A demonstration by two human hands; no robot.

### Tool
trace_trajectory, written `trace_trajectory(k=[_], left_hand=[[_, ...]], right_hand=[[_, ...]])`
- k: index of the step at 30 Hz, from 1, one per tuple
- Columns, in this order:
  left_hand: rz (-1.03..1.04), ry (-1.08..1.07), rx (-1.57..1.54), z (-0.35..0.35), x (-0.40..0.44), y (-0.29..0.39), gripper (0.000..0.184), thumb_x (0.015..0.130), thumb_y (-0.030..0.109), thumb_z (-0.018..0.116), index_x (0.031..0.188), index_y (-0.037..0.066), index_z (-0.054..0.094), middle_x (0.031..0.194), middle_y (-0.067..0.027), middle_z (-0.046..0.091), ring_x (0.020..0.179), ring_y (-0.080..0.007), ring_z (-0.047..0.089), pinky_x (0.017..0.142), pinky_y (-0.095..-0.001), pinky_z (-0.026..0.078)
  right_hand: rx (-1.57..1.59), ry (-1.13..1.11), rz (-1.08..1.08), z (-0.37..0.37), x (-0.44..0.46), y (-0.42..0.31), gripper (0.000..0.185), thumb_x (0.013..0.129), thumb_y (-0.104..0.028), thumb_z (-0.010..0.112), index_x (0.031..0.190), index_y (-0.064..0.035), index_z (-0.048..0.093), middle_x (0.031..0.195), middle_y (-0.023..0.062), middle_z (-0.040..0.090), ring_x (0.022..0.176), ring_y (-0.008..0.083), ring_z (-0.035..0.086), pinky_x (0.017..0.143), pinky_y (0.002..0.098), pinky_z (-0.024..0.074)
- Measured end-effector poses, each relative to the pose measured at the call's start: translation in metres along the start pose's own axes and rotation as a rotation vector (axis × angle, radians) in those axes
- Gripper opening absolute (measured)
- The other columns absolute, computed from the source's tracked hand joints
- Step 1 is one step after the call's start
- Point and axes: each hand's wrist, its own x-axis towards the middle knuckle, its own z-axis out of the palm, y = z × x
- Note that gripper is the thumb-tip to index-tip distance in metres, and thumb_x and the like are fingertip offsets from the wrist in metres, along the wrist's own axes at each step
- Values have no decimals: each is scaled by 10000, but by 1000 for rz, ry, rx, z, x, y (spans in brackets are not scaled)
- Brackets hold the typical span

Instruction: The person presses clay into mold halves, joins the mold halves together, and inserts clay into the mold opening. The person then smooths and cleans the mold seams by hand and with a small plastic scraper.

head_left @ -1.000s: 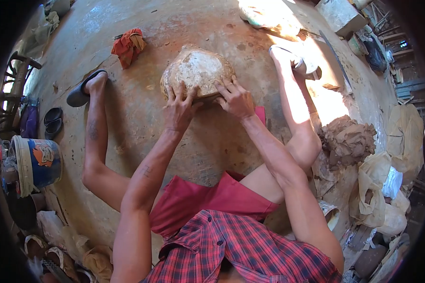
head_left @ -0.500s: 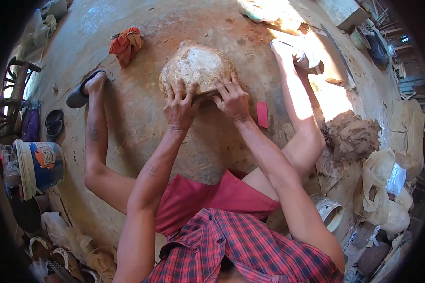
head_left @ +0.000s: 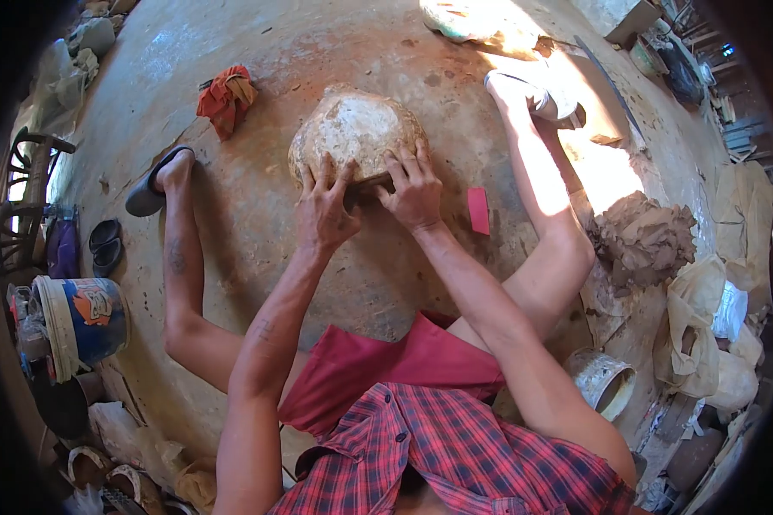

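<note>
A rounded, pale, clay-smeared lump [head_left: 356, 129] sits on the floor [head_left: 318, 292] between my outstretched legs. On its near left edge rests my left hand [head_left: 325, 206], fingertips on top and thumb apart at the side. My right hand [head_left: 414, 190] lies on the near right edge, with its fingers over the top and the thumb low against the front. Both hands grip the lump's rim, whose underside is dark and hidden. A small flat red piece [head_left: 478, 211] lies to the right of my right hand.
An orange-red cloth [head_left: 225, 101] lies back left. At the left are a bucket [head_left: 94, 316] and dark sandals [head_left: 106, 247]. To the right are a heap of brown clay [head_left: 644, 239], a whitish container on its side [head_left: 603, 383] and plastic bags [head_left: 691, 326]. A long blade-like strip [head_left: 610, 90] lies back right.
Both hands stay at the lump's near edge; my right hand has shifted slightly left and its fingers are straighter. The red piece, partly covered by my forearm earlier, now shows fully. The view has shifted slightly.
</note>
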Motion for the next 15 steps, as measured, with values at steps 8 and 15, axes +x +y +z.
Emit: trace_trajectory(k=[8,15], left_hand=[[-23,-87,10,-9,-4,2,927,719,210,859,1579,257,518,1622,-255,457,1445,-608,416,1140,-593,486],[-107,26,-302,17,-35,-55,1176,663,237,999,1662,284,380,1788,-171,77,1631,-412,148,1263,-511,364]], right_hand=[[7,-28,129,-3,4,-17,825,583,-395,987,1303,-133,681,1480,152,548,1442,474,459,1168,554,473],[312,-133,207,-23,-20,65,1095,706,-385,974,1609,-108,419,1634,187,440,1525,397,406,1219,499,421]])
